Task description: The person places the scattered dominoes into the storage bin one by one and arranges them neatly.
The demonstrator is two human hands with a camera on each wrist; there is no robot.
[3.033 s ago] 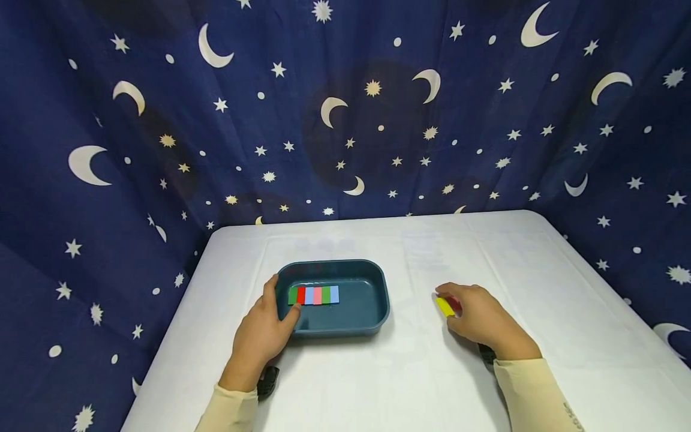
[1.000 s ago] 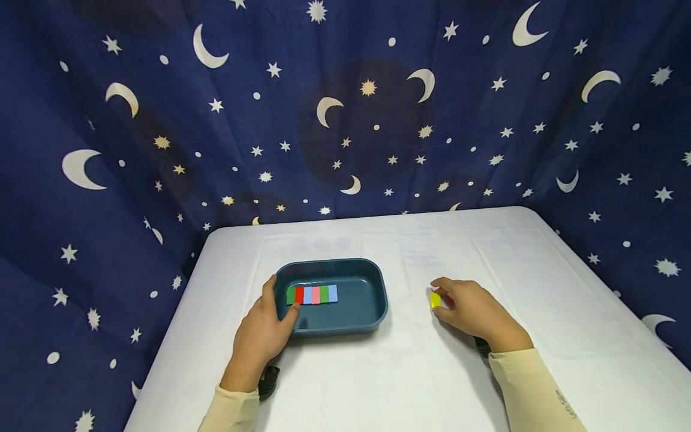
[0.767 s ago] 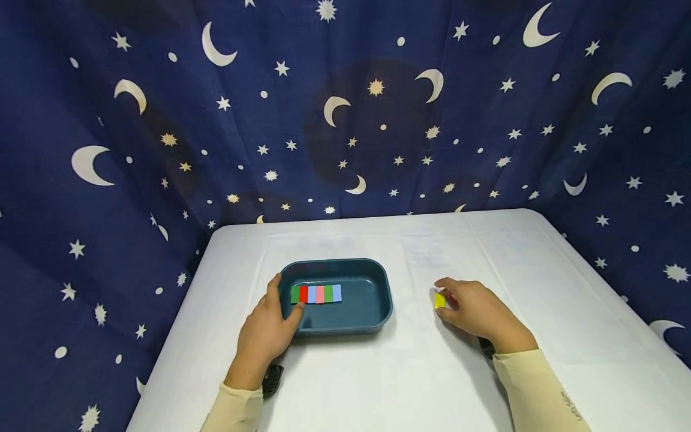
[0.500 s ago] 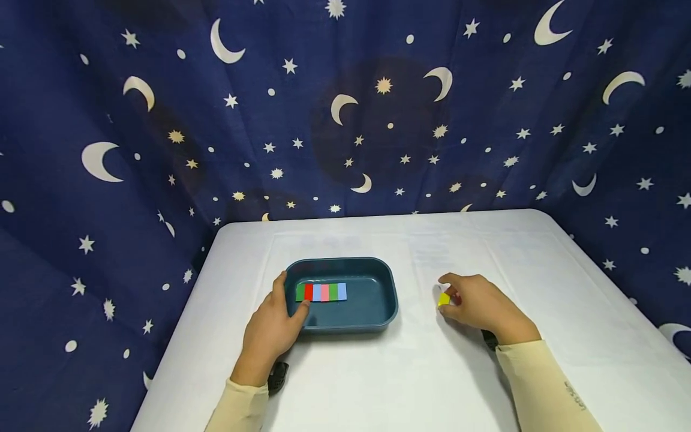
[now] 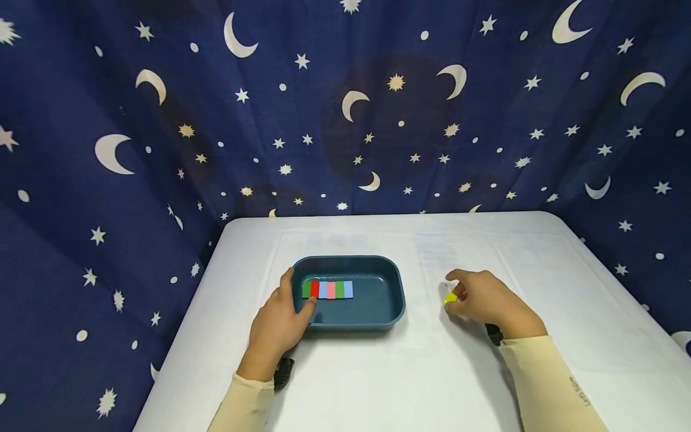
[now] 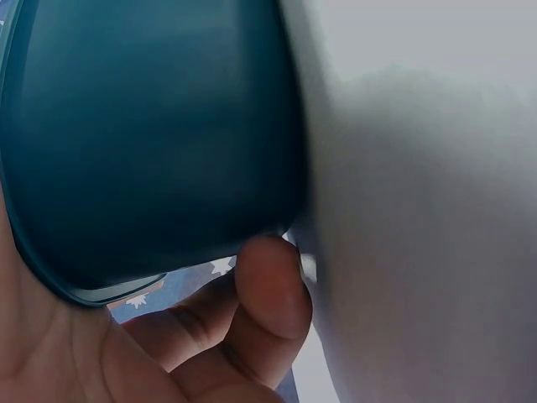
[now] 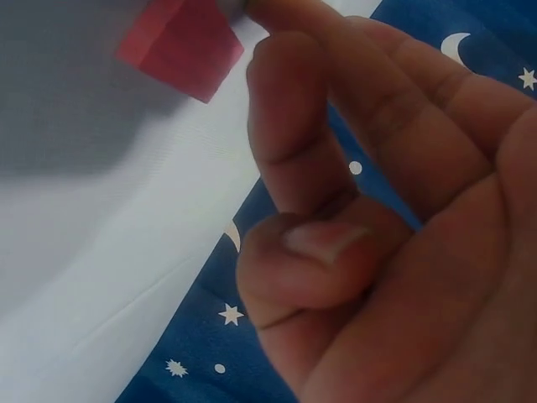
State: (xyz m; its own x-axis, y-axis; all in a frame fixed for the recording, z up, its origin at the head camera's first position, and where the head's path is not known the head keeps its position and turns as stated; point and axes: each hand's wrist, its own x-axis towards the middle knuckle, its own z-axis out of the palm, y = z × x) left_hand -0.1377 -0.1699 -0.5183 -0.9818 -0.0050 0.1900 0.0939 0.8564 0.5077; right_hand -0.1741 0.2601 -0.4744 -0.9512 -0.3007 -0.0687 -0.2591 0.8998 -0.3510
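At the left end of a dark teal tray (image 5: pixel 351 327), my left hand (image 5: pixel 278 321) grips the rim and wall. In the left wrist view its fingers (image 6: pixel 273 290) curl against the outside of the tray (image 6: pixel 151 134). Inside the tray lies a row of coloured blocks (image 5: pixel 327 290), showing green, red, blue and pink tops. To the right of the tray, my right hand (image 5: pixel 488 303) pinches a small block (image 5: pixel 450 297) with a yellow face just over the table. The right wrist view shows pinkish-red faces on the block (image 7: pixel 183 46); the fingers partly hide it.
A white cloth covers the table (image 5: pixel 378 384). Behind it and at both sides hangs a dark blue curtain (image 5: pixel 302 108) with moons and stars. A dark wrist device (image 5: pixel 283 373) sits under the left wrist, another (image 5: pixel 493 334) under the right.
The block has turned within my right fingers; less of its yellow face shows now. My left hand keeps its grip on the tray. The head view has shifted slightly.
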